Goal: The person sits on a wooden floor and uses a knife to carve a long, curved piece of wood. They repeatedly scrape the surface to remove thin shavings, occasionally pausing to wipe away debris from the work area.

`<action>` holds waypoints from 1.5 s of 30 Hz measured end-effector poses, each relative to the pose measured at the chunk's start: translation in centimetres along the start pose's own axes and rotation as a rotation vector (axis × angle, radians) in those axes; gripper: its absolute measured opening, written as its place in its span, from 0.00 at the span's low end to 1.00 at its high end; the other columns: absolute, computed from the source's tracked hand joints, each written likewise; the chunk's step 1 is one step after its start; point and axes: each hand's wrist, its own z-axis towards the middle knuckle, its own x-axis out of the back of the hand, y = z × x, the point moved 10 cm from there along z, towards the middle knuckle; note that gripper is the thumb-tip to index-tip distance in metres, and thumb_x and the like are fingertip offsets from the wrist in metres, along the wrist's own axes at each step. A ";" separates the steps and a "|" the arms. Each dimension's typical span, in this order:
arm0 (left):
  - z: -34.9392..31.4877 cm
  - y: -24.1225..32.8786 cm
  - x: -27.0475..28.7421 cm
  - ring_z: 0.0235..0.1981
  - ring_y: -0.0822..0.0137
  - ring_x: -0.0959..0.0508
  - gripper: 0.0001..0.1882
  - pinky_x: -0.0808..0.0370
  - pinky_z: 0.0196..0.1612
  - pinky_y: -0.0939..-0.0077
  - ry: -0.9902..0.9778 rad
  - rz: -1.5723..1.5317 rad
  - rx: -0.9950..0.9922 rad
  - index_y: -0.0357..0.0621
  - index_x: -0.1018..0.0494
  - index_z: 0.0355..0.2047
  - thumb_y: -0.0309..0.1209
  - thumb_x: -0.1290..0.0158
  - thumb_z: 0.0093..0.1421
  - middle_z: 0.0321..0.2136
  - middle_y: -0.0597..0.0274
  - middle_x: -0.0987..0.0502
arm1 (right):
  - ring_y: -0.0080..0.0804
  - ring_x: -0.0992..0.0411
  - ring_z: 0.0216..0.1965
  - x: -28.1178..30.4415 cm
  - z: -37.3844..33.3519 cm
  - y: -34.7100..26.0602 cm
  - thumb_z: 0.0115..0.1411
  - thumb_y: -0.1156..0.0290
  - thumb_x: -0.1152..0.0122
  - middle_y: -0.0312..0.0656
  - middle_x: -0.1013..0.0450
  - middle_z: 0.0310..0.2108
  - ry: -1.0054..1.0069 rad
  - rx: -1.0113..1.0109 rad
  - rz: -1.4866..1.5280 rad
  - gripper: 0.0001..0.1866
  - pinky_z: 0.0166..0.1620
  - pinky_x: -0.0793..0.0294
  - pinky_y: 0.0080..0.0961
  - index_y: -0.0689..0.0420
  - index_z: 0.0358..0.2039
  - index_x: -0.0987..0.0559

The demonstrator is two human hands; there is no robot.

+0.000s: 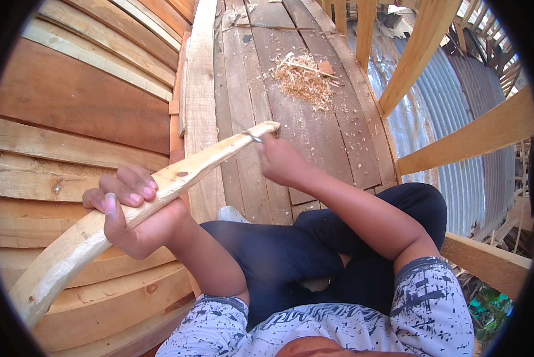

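Note:
A long, curved piece of pale wood (pixel 210 159) runs from the lower left up to a narrow, rounded tip near the middle. A dark round spot, like a knot, shows on its upper face. My left hand (pixel 139 205) is closed around its thicker part, fingers over the far edge and thumb on the near side. Close to the tip, my right hand (pixel 279 159) is closed on a thin metal blade (pixel 254 137), which lies against the wood. Motion blurs the blade, and my fingers hide its handle, so its exact kind cannot be told.
Wood shavings (pixel 302 80) are heaped on the plank floor (pixel 297 119), with small chips scattered around. A thin stick (pixel 273 27) lies farther off. Board wall (pixel 77 137) rises on the left. Wooden posts (pixel 418 53) and corrugated metal sheets (pixel 439 101) stand on the right. My crossed legs are below.

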 end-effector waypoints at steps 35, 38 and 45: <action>1.0 -2.9 0.6 0.11 0.76 0.41 0.10 0.38 0.14 0.86 0.106 0.185 0.057 0.48 0.40 0.28 0.26 0.49 0.50 0.13 0.70 0.42 | 0.61 0.26 0.35 -3.5 -0.5 5.7 0.70 0.61 0.61 0.63 0.26 0.29 -0.142 -0.271 0.182 0.22 0.41 0.29 0.50 0.68 0.34 0.25; 0.6 -2.5 1.1 0.11 0.77 0.40 0.11 0.39 0.14 0.86 0.105 0.137 0.035 0.48 0.41 0.28 0.24 0.49 0.49 0.14 0.70 0.42 | 0.61 0.27 0.34 -1.5 -0.7 -1.2 0.71 0.61 0.61 0.63 0.27 0.28 -0.064 -0.063 0.148 0.22 0.40 0.29 0.50 0.67 0.34 0.25; -0.1 -2.2 -0.9 0.11 0.77 0.39 0.12 0.38 0.13 0.87 0.044 0.144 0.024 0.47 0.41 0.28 0.23 0.49 0.49 0.14 0.69 0.41 | 0.62 0.27 0.33 -0.6 -0.4 -0.1 0.71 0.60 0.60 0.63 0.27 0.28 -0.012 -0.003 0.269 0.23 0.39 0.31 0.51 0.68 0.33 0.26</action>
